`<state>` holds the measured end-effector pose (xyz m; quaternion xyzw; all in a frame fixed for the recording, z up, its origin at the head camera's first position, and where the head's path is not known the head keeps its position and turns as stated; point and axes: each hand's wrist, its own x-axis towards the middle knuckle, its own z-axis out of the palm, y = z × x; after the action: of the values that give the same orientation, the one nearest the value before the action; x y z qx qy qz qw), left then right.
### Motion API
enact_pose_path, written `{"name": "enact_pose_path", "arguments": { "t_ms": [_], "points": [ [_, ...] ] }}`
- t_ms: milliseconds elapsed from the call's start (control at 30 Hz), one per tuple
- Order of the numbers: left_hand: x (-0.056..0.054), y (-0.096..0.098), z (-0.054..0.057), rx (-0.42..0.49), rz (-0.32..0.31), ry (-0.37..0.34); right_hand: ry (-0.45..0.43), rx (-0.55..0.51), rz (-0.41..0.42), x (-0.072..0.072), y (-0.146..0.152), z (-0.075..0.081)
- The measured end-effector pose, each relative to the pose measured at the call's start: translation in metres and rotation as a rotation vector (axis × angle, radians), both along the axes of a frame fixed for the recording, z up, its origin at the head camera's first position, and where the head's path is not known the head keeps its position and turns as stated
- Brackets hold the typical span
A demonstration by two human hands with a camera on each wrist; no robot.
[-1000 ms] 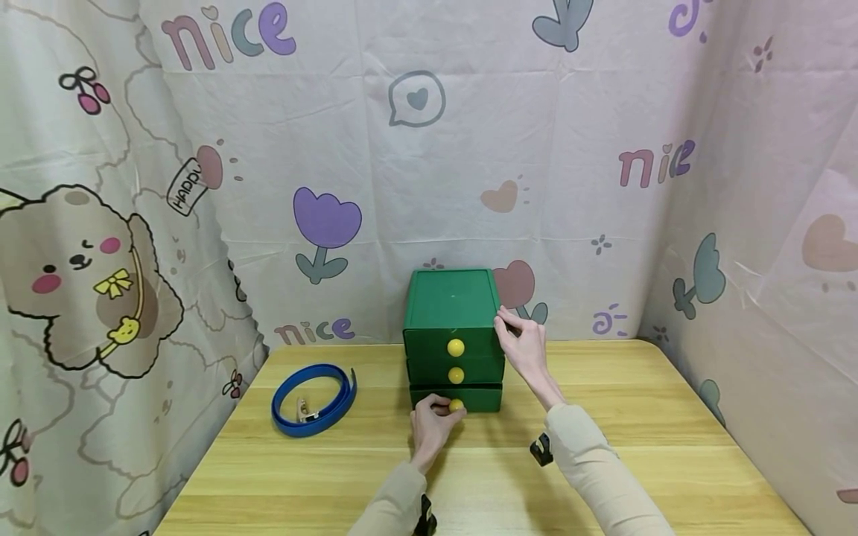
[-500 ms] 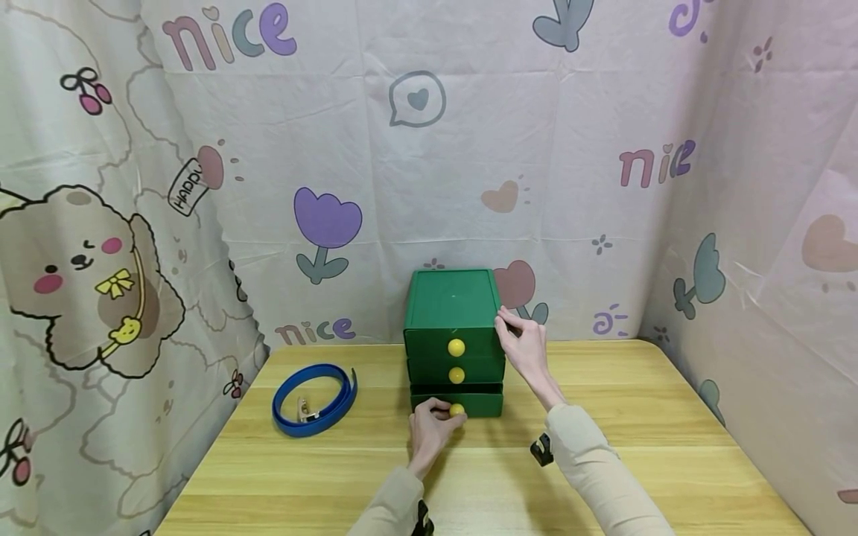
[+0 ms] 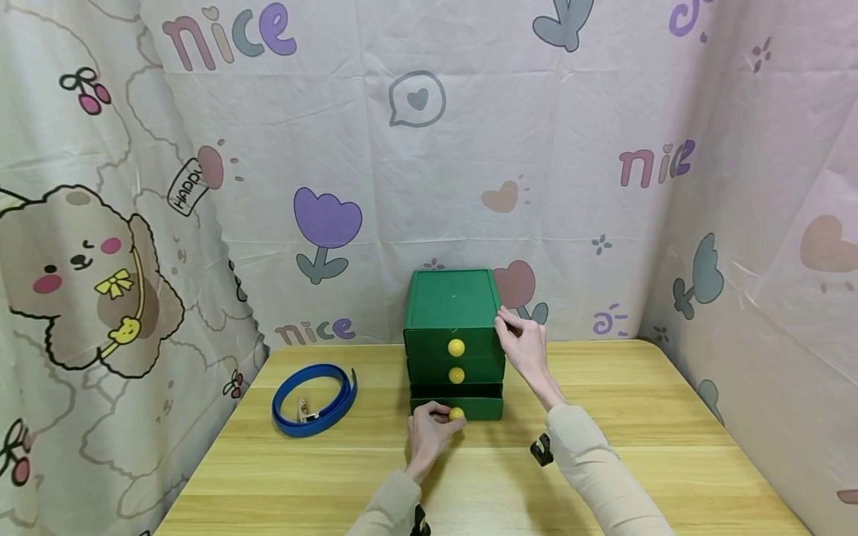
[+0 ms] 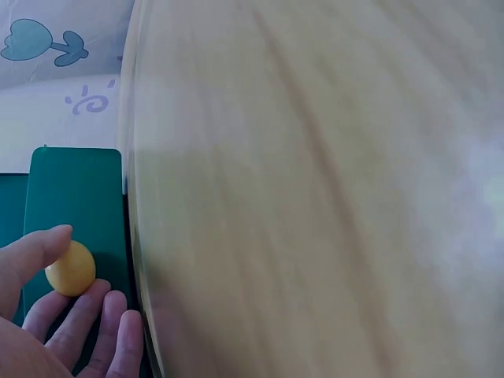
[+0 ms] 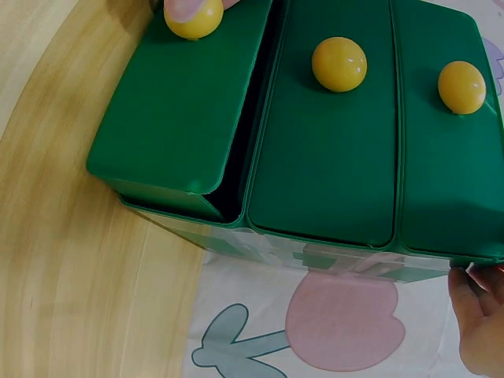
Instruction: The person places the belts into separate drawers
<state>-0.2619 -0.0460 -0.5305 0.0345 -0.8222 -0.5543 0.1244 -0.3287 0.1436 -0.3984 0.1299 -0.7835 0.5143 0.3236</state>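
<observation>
A green drawer cabinet [image 3: 454, 298] with three stacked drawers and yellow knobs stands at the back middle of the table. My left hand [image 3: 427, 435] pinches the yellow knob [image 4: 71, 269] of the bottom drawer [image 3: 484, 409] between thumb and fingers. That drawer is pulled partway out, with a dark gap above its front; its inside is mostly hidden. The upper two drawers are closed. At the cabinet's upper right front edge, my right hand [image 3: 527, 348] holds on with its fingertips, which also show at the edge in the right wrist view.
A coiled blue belt [image 3: 347, 398] with a metal buckle [image 3: 307, 412] lies on the wooden table [image 3: 617, 447], left of the cabinet. Printed cloth [image 3: 429, 179] hangs close behind the table and along both sides.
The left hand has drawn the bottom drawer toward me, widening the gap above its front. The right hand stays at the cabinet's edge, and the belt has not moved.
</observation>
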Motion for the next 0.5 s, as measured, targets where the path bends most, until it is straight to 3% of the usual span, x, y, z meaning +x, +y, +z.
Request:
{"name": "enact_pose_path", "arguments": {
  "t_ms": [500],
  "points": [
    [0.0077, -0.0029, 0.0027, -0.055, -0.02, -0.019, -0.02, -0.005, 0.017, 0.0011, 0.0011, 0.0003]
  ]
}}
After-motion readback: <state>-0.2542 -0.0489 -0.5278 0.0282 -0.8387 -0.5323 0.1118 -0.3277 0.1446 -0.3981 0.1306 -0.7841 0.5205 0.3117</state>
